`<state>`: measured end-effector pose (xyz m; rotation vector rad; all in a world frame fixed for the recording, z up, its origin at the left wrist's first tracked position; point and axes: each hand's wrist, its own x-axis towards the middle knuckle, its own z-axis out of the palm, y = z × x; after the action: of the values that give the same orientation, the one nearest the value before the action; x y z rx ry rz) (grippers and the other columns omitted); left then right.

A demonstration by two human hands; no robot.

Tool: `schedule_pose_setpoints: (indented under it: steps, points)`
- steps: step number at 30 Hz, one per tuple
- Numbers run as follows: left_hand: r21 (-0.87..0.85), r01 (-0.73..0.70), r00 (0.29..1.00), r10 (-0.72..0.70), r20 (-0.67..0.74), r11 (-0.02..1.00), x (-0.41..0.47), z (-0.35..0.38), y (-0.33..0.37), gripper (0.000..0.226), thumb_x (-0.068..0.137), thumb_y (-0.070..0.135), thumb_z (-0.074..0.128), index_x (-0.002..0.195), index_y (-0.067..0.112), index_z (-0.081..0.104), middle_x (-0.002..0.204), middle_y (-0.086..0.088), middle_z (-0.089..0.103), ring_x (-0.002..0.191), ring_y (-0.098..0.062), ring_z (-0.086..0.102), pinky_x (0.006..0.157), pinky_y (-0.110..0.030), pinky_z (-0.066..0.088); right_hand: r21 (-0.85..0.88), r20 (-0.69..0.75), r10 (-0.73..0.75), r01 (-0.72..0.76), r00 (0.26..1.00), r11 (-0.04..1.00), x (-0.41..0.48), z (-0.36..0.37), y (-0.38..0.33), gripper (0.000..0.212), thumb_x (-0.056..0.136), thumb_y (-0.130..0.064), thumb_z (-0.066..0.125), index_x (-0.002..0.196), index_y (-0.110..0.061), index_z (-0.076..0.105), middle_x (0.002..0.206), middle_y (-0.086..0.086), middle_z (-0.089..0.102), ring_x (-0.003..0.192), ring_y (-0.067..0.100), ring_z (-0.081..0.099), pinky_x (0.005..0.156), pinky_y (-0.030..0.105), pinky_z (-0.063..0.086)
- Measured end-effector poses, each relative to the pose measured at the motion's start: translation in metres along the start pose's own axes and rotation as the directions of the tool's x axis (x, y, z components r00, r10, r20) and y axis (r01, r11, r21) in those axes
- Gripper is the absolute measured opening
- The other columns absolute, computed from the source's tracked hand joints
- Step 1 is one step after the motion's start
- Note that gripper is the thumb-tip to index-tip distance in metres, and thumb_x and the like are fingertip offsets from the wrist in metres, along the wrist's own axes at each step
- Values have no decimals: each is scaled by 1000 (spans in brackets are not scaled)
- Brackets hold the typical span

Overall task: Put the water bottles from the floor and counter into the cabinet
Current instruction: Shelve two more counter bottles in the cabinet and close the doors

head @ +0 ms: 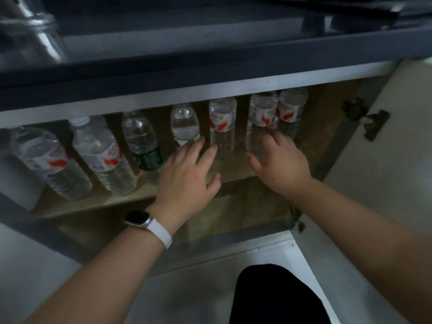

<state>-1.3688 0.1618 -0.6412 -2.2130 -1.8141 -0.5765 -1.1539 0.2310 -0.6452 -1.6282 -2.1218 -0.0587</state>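
Note:
Several clear water bottles stand in a row on the cabinet shelf (pixel 131 197). Two large red-labelled bottles (pixel 50 161) are at the left, then a green-labelled bottle (pixel 142 143), a short clear bottle (pixel 185 123), a slim red-labelled bottle (pixel 222 127) and a pair of red-labelled bottles (pixel 261 122) at the right. My left hand (pixel 187 174), with a watch on the wrist, is spread flat just in front of the short bottle and holds nothing. My right hand (pixel 278 160) has its fingers apart, touching the base of the right pair, not closed around it.
The cabinet door (pixel 397 141) stands open at the right, with its hinge (pixel 364 120) at the side wall. A dark counter edge (pixel 210 64) overhangs the shelf. A glass jar (pixel 39 38) sits on the counter at the upper left. My dark-clad knee (pixel 273 295) is below.

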Motion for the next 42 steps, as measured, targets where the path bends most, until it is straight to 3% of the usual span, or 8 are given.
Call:
schedule_pose_setpoints:
  steps: [9, 13, 18, 23, 26, 29, 33, 42]
  points:
    - [-14, -87, 992, 88, 88, 996, 71, 28, 58, 68, 95, 52, 51, 156, 30, 27, 164, -2, 25, 151, -26, 21, 119, -47, 23, -45, -17, 99, -100, 995, 994, 9, -12, 61, 59, 89, -58, 49, 139, -25, 42, 136, 3, 49, 122, 26, 46, 87, 45, 52]
    - [-55, -80, 995, 83, 53, 995, 96, 44, 73, 70, 90, 47, 60, 151, 26, 32, 156, -6, 36, 142, -30, 36, 112, -50, 35, 56, -23, 175, -174, 984, 983, 22, -12, 78, 61, 87, -58, 52, 138, -29, 40, 135, 1, 47, 121, 25, 48, 86, 47, 52]
    - [-263, 115, 993, -103, 58, 958, 114, 71, 90, 85, 87, 44, 66, 154, 28, 17, 154, -6, 31, 137, -30, 38, 102, -46, 42, 218, -4, 273, -266, 962, 939, 46, -3, 87, 65, 83, -58, 54, 138, -30, 36, 132, 4, 48, 114, 27, 54, 85, 49, 52]
    - [-523, 384, 916, -387, 109, 761, 134, 100, 106, 96, 84, 44, 71, 156, 33, 10, 157, -1, 28, 141, -25, 34, 108, -42, 33, 462, -46, 342, -284, 939, 840, 63, 11, 96, 74, 78, -63, 54, 139, -26, 33, 131, 4, 53, 115, 25, 56, 90, 47, 52]
    - [-566, 429, 889, -442, 123, 704, 145, 118, 107, 85, 85, 41, 71, 153, 29, 21, 153, 1, 36, 138, -24, 40, 109, -35, 31, 565, 25, 405, -347, 914, 748, 71, 26, 101, 82, 76, -63, 61, 144, -27, 31, 139, 0, 51, 125, 22, 53, 98, 42, 48]
    - [-594, 455, 862, -497, 104, 664, 150, 128, 105, 68, 89, 40, 69, 145, 23, 36, 141, -1, 48, 127, -23, 49, 99, -30, 35, 635, 99, 415, -378, 904, 673, 75, 42, 105, 84, 79, -58, 68, 146, -25, 31, 144, -1, 49, 131, 20, 48, 101, 33, 42]
    - [-623, 509, 835, -516, 191, 593, 150, 138, 102, 72, 90, 48, 67, 148, 21, 35, 146, -4, 48, 130, -29, 49, 107, -34, 36, 660, 96, 336, -312, 937, 683, 80, 54, 111, 72, 86, -46, 71, 145, -27, 34, 145, -3, 47, 134, 16, 45, 99, 22, 33]
    - [-684, 465, 875, -411, 257, 562, 149, 143, 86, 74, 87, 48, 72, 149, 23, 39, 150, 1, 50, 135, -24, 49, 106, -32, 38, 686, 80, 357, -311, 931, 658, 80, 60, 113, 59, 86, -41, 72, 136, -25, 46, 133, -3, 58, 122, 15, 54, 89, 23, 38]
